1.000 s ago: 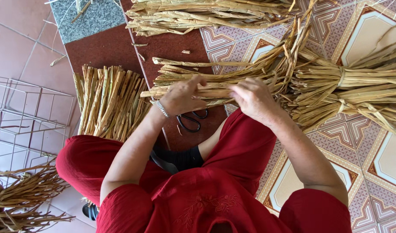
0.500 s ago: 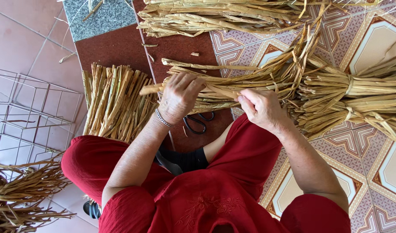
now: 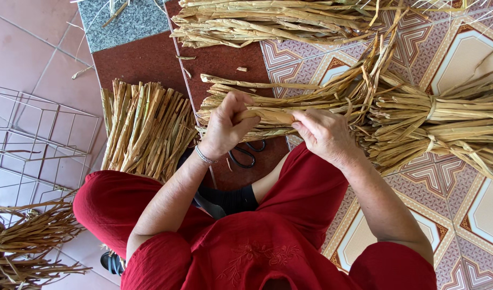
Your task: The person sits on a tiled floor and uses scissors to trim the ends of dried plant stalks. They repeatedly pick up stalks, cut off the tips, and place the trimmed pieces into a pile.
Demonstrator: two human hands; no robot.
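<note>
Head view: wire basket (image 3: 37, 139) on the left looks bare inside, left hand (image 3: 225, 129) and right hand (image 3: 324, 134) both closed round one dried stalk (image 3: 268, 116) held between them, above scissors (image 3: 246, 153), beside tied bundle (image 3: 434, 129).

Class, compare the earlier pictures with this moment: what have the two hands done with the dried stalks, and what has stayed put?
The left hand and right hand have lifted one pale dried stalk off the loose pile, gripping its ends. The black scissors and the upright cut bundle stayed put.
</note>
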